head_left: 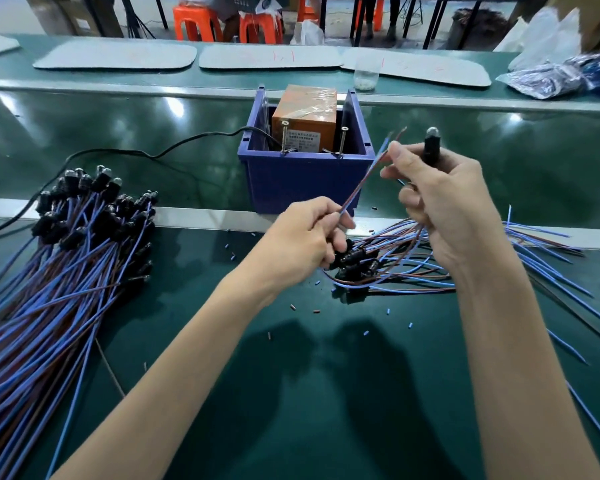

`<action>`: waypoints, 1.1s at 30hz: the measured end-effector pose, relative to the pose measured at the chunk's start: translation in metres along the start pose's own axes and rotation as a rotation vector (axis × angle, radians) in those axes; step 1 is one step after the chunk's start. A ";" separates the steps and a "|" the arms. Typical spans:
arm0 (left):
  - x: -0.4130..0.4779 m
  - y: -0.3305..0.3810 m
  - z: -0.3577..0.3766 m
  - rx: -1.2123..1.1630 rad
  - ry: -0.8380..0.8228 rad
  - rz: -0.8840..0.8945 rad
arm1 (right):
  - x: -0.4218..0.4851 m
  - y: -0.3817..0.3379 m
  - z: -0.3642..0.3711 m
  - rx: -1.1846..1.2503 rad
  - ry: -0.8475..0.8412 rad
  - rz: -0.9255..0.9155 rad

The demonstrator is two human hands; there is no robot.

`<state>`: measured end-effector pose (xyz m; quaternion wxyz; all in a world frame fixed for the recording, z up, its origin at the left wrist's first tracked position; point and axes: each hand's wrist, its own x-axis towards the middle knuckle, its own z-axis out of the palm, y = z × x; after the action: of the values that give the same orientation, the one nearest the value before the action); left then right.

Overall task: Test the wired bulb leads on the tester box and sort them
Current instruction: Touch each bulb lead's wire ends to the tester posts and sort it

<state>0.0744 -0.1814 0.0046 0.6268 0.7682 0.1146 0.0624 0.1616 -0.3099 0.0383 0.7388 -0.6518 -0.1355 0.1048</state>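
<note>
While my L hand (302, 237) pinches a blue-and-brown wire pair (361, 178) low down betw. thumb and forefinger, my R hand (451, 202) is curled round a black bulb holder (431, 150), with the clear bulb tip poking up above my fingers. The pair slants up to the right and its bare ends fan out just past my R thumb. I can't tell whether the thumb presses them, or whether this pair belongs to the holder I'm gripping. Both hands are lifted off the green bench (291, 393). The tester box (303, 116), orange and wrapped in clear tape, sits inside a blue bin (302, 181) straight ahead, w/ two screws (342, 140) standing up at the bin's front rim. The wire ends are near the bin's right corner, apart from the screws. A black cable (136, 154) runs from the bin off to the left. Under and right of my hands lies a loose pile (406, 271) of leads, black holders toward the middle, wires spreading right. At far left is a big heap (66, 265) of leads, bulbs bunched at the top end. Small insulation bits (317, 310) are scattered on the bench. Further back are grey mats (115, 55), a clear cup (365, 76), plastic bags (551, 81) and orange stools (194, 22).
</note>
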 end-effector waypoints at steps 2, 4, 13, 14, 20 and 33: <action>-0.001 0.001 -0.001 0.015 -0.033 -0.042 | 0.002 0.001 -0.001 -0.004 0.022 0.005; -0.001 0.003 -0.004 0.026 -0.065 -0.074 | 0.003 0.002 -0.003 0.012 0.030 0.001; -0.002 -0.002 -0.016 0.229 -0.084 -0.108 | 0.000 -0.001 0.000 0.029 0.005 0.000; -0.002 -0.002 -0.016 0.244 -0.079 -0.109 | 0.000 -0.001 0.000 0.029 0.004 -0.008; -0.005 0.005 -0.019 0.294 -0.132 -0.079 | 0.000 0.001 0.003 -0.019 0.000 -0.024; -0.003 0.009 -0.009 -0.002 0.098 0.140 | -0.003 0.000 0.006 -0.034 -0.084 0.001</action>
<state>0.0704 -0.1753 0.0155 0.6155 0.7696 0.0909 0.1438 0.1566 -0.3051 0.0393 0.7211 -0.6595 -0.1679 0.1299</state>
